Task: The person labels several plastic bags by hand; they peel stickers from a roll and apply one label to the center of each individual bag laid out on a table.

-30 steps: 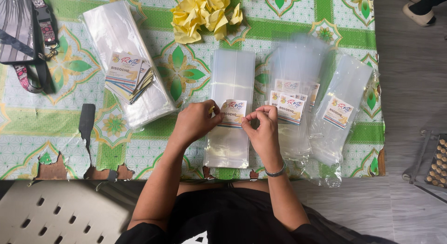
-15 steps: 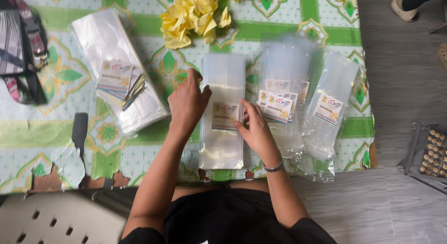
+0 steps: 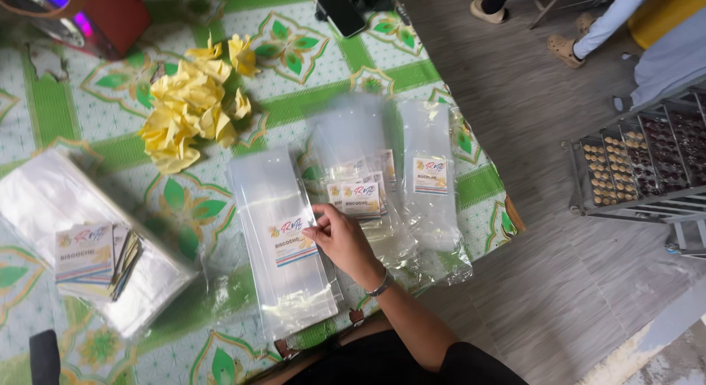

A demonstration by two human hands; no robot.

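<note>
The left hand has left the view; the right hand (image 3: pixel 342 238) now rests alone, fingers loosely spread, pressing the label (image 3: pixel 293 240) on the clear bag (image 3: pixel 283 267) lying mid-table (image 3: pixel 66 113), suggesting the label is stuck.

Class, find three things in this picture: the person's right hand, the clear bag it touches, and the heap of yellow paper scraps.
right hand (image 3: pixel 340 238), head view, on the back of the hand.
clear bag (image 3: pixel 276 201), head view, on its bare upper half.
yellow paper scraps (image 3: pixel 190 105), head view, middle of the heap.
</note>
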